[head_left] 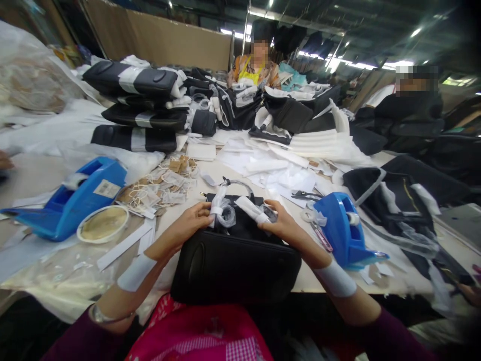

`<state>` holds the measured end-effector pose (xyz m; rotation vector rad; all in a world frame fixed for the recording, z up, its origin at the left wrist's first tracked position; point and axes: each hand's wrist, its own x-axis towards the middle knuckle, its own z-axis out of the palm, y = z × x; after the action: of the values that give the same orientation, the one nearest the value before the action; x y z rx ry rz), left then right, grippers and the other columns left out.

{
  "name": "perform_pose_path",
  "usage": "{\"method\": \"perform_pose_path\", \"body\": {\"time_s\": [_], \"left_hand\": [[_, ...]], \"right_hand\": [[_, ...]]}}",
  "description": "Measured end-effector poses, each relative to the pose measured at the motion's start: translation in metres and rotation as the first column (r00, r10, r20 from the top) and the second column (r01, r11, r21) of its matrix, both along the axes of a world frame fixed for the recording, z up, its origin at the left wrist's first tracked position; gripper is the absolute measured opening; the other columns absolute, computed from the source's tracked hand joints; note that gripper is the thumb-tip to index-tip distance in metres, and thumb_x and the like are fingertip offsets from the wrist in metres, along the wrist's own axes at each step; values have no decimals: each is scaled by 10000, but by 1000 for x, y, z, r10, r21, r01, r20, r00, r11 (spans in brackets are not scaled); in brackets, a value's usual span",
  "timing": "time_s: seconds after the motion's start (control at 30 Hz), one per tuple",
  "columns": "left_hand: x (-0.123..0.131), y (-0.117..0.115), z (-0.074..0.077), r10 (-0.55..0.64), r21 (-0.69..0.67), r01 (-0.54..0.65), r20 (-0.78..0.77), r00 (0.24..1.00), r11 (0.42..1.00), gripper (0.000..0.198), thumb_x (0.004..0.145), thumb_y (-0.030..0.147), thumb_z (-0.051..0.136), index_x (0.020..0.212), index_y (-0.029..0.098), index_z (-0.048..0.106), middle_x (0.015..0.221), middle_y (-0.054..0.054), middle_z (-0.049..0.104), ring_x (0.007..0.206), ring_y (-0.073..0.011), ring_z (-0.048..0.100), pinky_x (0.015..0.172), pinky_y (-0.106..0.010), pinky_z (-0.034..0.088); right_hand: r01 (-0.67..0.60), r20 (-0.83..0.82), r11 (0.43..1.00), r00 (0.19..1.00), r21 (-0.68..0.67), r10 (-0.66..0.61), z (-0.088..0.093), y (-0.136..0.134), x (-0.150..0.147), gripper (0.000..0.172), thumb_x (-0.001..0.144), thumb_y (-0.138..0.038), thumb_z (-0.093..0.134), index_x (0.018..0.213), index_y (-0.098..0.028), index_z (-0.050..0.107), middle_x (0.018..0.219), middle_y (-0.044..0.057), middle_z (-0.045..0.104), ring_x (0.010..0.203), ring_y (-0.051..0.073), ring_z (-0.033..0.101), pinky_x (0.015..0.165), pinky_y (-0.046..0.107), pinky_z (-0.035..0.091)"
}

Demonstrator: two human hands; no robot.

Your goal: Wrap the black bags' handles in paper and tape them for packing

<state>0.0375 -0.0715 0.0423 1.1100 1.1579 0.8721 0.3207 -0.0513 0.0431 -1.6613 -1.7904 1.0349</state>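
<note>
A black leather handbag (233,265) lies on the table right in front of me, its top facing away from me. Its handles are wrapped in white paper and clear plastic. My left hand (191,224) is shut on the wrapped handle (220,204) on the left. My right hand (276,224) grips a second white-wrapped handle section (250,209). A white band circles each forearm. A pink checked apron (195,333) covers my lap below the bag.
Blue tape dispensers (71,200) (347,230) stand on both sides of the bag. Pink-handled scissors (321,236) lie by the right one. Paper scraps and white sheets cover the table (311,283). Black bags (131,85) are piled behind; co-workers (255,70) (413,95) sit beyond.
</note>
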Motion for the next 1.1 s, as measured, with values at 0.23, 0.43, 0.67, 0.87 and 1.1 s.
{"method": "perform_pose_path", "body": {"time_s": [0.23,0.43,0.67,0.87,1.1], "left_hand": [[3,51,-7,-25,24,24,29,999,999,612,605,381,804,1124,137,593,989,-66,670,849,-180,624,729,-270,467],[-17,36,-4,145,167,-113,-192,971,979,608,680,553,719,1134,168,601,1032,-71,659,981,-244,610,897,-369,479],[-29,-27,-8,-21,49,28,-123,992,998,693,693,414,770,1281,231,452,1237,-65,588,1085,-245,588,917,-345,484],[-21,-29,-19,51,246,-23,-111,993,969,554,712,312,745,1194,215,489,1165,-42,581,1079,-223,554,950,-339,437],[-50,-47,-26,266,254,-240,-73,961,937,371,822,299,575,1168,178,513,1142,-87,578,1060,-219,565,913,-354,455]], "right_hand": [[61,-63,997,996,44,-58,5,35,-1,700,632,-266,758,1278,-164,511,1264,109,559,1170,260,531,1039,398,391],[241,-235,966,948,89,-215,19,12,16,494,853,-355,583,1300,-164,495,1318,139,533,1117,229,575,970,386,463],[-334,265,850,934,407,240,49,-51,-25,335,869,-199,617,1203,-188,598,1256,85,558,1168,242,506,1034,401,430],[-504,568,804,779,315,266,40,-37,-115,602,751,-209,757,1289,-83,520,1204,151,565,1096,334,499,940,501,464],[-404,504,861,837,310,211,23,-28,-135,381,679,-141,787,991,-167,570,1004,68,578,961,278,515,844,445,453]]}}
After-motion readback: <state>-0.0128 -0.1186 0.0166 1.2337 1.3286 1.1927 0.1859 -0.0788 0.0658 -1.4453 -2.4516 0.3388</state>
